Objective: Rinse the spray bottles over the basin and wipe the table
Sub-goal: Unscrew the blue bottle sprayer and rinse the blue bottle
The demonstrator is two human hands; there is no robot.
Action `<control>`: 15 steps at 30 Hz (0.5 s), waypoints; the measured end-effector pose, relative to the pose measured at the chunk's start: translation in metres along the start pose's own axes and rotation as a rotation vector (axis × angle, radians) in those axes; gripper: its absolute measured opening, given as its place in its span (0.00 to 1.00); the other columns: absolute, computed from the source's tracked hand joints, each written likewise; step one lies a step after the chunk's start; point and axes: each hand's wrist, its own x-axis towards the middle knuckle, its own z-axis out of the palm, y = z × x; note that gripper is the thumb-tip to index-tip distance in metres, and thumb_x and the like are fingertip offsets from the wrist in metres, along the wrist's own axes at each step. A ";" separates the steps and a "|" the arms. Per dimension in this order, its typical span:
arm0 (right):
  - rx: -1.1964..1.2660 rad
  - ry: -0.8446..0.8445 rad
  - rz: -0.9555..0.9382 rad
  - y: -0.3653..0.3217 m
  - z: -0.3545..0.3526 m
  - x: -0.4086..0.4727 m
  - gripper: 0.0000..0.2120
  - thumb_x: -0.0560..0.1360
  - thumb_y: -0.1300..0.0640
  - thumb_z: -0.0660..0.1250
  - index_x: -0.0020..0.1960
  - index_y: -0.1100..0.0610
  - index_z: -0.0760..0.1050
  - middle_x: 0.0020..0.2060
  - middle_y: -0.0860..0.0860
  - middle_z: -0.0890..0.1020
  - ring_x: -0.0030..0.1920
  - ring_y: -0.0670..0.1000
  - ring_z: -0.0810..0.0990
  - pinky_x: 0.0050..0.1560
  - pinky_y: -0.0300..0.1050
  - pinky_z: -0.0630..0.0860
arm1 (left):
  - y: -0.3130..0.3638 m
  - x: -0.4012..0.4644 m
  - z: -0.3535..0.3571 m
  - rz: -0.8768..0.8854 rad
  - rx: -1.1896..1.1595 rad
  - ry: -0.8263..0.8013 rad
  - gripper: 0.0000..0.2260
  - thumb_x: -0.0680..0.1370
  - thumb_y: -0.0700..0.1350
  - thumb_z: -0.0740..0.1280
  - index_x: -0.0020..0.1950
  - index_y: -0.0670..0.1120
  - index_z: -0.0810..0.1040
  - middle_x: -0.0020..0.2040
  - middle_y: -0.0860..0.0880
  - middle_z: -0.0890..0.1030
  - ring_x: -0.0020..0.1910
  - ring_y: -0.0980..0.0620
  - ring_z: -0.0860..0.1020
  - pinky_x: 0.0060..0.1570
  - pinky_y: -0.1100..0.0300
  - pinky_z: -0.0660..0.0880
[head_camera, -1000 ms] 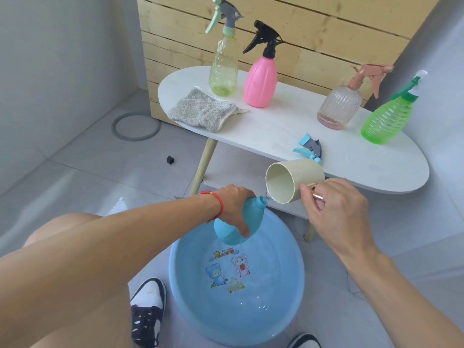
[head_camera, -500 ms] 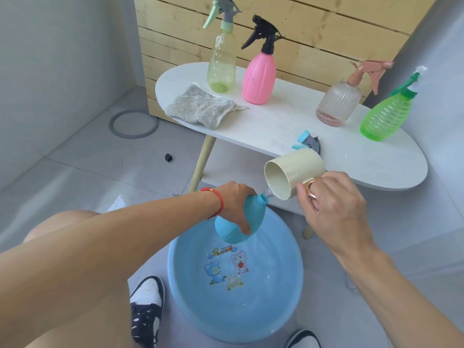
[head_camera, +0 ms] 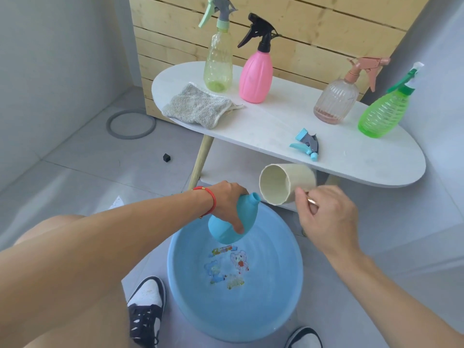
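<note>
Left hand point(head_camera: 227, 202): fingers wrapped round capless blue bottle point(head_camera: 229, 222), centre frame, tilted over basin point(head_camera: 283, 310)
Right hand point(head_camera: 326, 217): gripping cream cup point(head_camera: 286, 183) on its side, mouth beside bottle neck
Table point(head_camera: 276, 121): four spray bottles upright, grey cloth point(head_camera: 198, 106) upper left, loose sprayer head point(head_camera: 307, 144)

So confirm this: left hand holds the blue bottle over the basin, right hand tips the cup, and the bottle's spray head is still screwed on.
Wrong on the spray head: the head view shows it lying on the table, and the blue bottle has a bare neck. The left hand over the basin and the right hand tipping the cup are right.
</note>
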 end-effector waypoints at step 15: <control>-0.439 -1.274 0.072 -0.006 0.122 -0.145 0.04 0.68 0.64 0.71 0.43 0.60 0.81 0.39 0.58 0.82 0.49 0.61 0.77 0.49 0.52 0.73 | -0.044 -0.010 -0.012 -0.077 0.044 -0.042 0.39 0.66 0.60 0.82 0.72 0.49 0.72 0.53 0.55 0.73 0.51 0.51 0.73 0.50 0.60 0.73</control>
